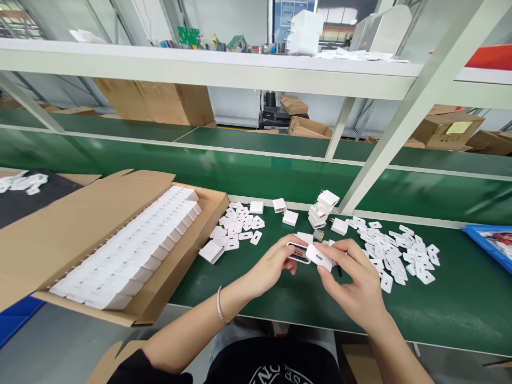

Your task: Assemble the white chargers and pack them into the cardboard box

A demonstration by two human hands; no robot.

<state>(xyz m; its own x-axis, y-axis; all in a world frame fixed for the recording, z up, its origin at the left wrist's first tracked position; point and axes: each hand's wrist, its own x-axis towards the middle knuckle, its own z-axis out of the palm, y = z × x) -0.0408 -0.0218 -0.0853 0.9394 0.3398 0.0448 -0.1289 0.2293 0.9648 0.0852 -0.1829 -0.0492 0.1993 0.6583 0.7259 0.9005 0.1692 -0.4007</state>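
My left hand (269, 268) is closed around a white charger housing (305, 261), whose uncovered end faces me and shows an orange-red port inside. Between the thumb and fingers of my right hand (356, 280) is a white end cover (320, 257) with a small slot. The cover is tilted and overlaps the right side of the housing's end; whether they touch I cannot tell. Just behind my hands lies another white charger (304, 237). Loose end covers (394, 250) are heaped to the right, and a smaller group of covers (239, 221) lies to the left.
An open cardboard box (212, 213) with rows of white chargers (132, 250) stands at left. Stacked chargers (319, 213) sit near the slanted shelf post (394, 133). A blue tray (486, 248) is at the right edge of the green table (452, 314). A white shelf (224, 72) runs above.
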